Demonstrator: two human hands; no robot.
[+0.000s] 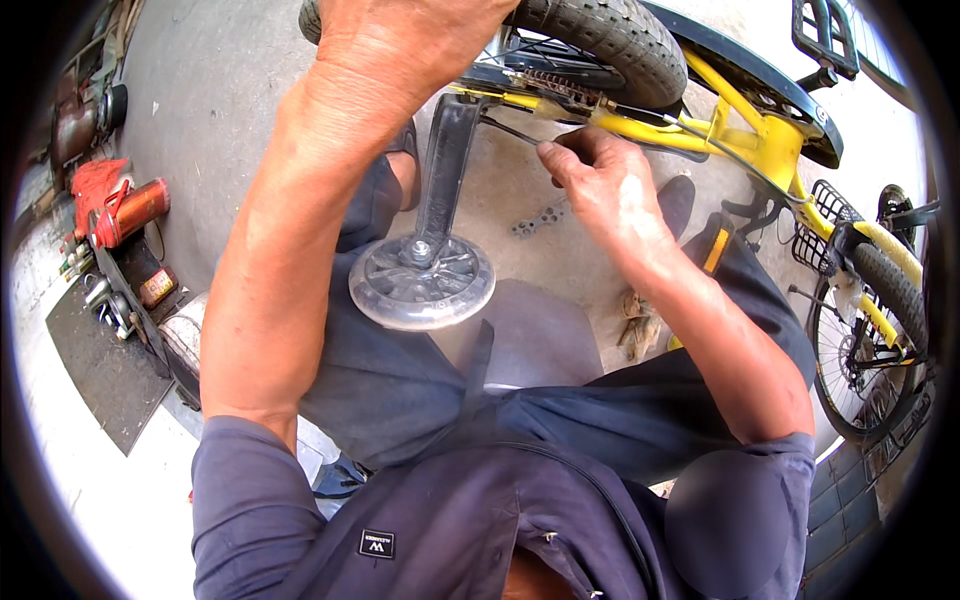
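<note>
A small yellow bicycle (690, 128) lies across the top of the head view, its knobbly tyre (635, 55) above my hands. From its rear end a black bracket (450, 150) comes down toward me and carries a training wheel (422, 282) with a clear, spoked look. My right hand (605, 185) is closed, thumb and fingers pinching the end of a thin dark rod (512, 130) that reaches to the bracket's upper end. My left hand (410, 35) is at the top edge, over the rear wheel; its fingers are out of the picture.
A flat metal piece with holes (540, 217) lies on the concrete floor between my feet. Left stand a red cylinder (135, 212) and a dark box of tools (115, 305). Another bicycle's wheel (865, 340) and a black pedal (825, 35) are at the right.
</note>
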